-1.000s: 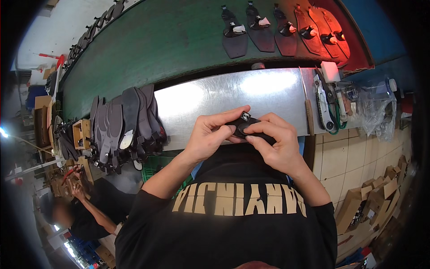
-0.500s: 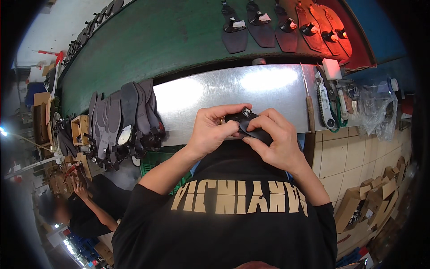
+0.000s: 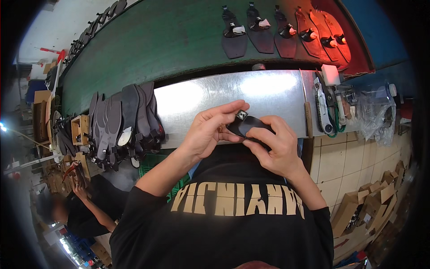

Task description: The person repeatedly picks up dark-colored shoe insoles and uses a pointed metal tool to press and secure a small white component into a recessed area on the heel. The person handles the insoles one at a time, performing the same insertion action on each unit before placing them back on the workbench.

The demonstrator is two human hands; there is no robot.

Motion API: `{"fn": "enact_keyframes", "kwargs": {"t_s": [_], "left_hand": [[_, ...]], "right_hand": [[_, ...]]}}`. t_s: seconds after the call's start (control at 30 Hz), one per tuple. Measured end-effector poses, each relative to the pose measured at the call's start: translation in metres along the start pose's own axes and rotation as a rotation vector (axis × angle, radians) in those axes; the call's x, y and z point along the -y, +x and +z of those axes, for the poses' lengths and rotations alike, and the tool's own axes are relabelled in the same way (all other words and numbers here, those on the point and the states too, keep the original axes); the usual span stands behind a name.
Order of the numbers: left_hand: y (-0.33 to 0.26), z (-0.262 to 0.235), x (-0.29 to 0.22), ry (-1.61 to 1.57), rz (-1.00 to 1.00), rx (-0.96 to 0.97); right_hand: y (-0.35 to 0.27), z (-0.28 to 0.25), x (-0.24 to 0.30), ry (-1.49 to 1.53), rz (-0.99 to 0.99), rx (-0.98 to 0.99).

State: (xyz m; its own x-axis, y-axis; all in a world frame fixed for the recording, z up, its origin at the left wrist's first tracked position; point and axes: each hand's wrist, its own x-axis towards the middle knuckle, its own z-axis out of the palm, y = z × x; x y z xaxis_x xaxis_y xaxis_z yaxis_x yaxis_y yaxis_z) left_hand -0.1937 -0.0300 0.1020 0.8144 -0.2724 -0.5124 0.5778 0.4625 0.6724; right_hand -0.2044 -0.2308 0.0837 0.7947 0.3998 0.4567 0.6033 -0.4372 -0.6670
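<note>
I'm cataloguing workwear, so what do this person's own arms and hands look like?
The left hand and right hand are ungloved, and no watch or bracelet shows at either wrist. The left sleeve and right sleeve are plain black and short, leaving the forearms bare. They belong to a black shirt with large, blocky, pale tan lettering.

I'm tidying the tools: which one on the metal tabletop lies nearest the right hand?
The slim tool with the brown wooden handle: it is leftmost in the group, while the white cutter lies beyond it, farther from the right hand.
</note>
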Motion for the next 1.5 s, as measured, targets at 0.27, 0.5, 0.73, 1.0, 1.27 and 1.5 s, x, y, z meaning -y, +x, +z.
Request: {"fn": "enact_keyframes", "kwargs": {"t_s": [0.27,0.5,0.73,1.0,1.27,1.5], "left_hand": [[0.004,-0.022,-0.001,0.226,-0.096,0.145],[0.004,-0.019,0.004,0.265,-0.096,0.099],[0.004,-0.020,0.012,0.254,-0.016,0.040],[0.005,-0.014,0.015,0.383,0.048,0.066],[0.008,-0.026,0.020,0.413,0.108,0.031],[0.013,-0.056,0.014,-0.059,0.054,-0.229]], "right_hand": [[0.004,-0.006,0.009,0.033,0.102,-0.057],[0.003,-0.004,0.007,0.041,0.107,-0.023],[0.002,-0.001,0.006,0.063,0.113,-0.039],[0.001,0.003,0.003,0.243,0.287,-0.017],[0.020,-0.009,-0.005,0.261,0.297,0.187],[0.001,-0.031,-0.080,-0.548,0.296,-0.277]]}}
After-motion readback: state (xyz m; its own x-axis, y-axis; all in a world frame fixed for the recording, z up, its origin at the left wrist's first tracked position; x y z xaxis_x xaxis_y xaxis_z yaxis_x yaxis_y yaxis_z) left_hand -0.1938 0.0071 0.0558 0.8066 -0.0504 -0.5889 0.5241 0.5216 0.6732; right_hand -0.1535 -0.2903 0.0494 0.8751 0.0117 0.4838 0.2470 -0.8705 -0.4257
